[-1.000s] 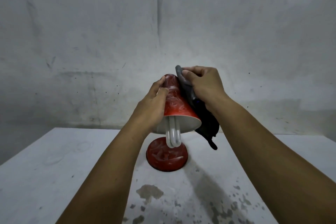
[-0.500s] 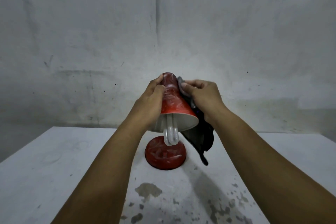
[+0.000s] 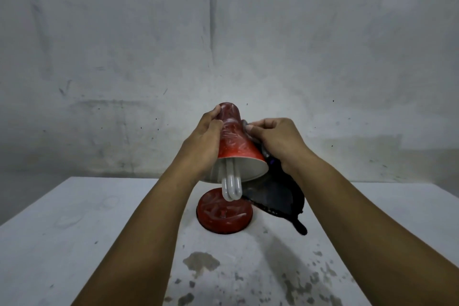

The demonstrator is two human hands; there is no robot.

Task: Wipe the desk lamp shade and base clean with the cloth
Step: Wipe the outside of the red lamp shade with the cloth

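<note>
A small red desk lamp stands in the middle of the white table (image 3: 74, 231). Its cone shade (image 3: 234, 136) is streaked with white smears and tilts toward me, showing the white U-shaped bulb (image 3: 231, 187). The round red base (image 3: 223, 216) below is smeared too. My left hand (image 3: 202, 144) grips the left side of the shade, thumb on the front face and a fingertip near the top. My right hand (image 3: 275, 140) holds a dark cloth (image 3: 278, 194) pressed against the shade's right side. The rest of the cloth hangs down beside the base. The lamp's neck is hidden.
A stained grey wall (image 3: 223, 45) rises right behind the table. Dark blotches (image 3: 201, 262) mark the near tabletop, in front of the base and to the right. Bare tabletop lies on both sides of the lamp.
My right hand with the cloth has slid down the shade's right side, from near the top to the middle. The cloth's tail hangs lower. My left hand keeps its hold.
</note>
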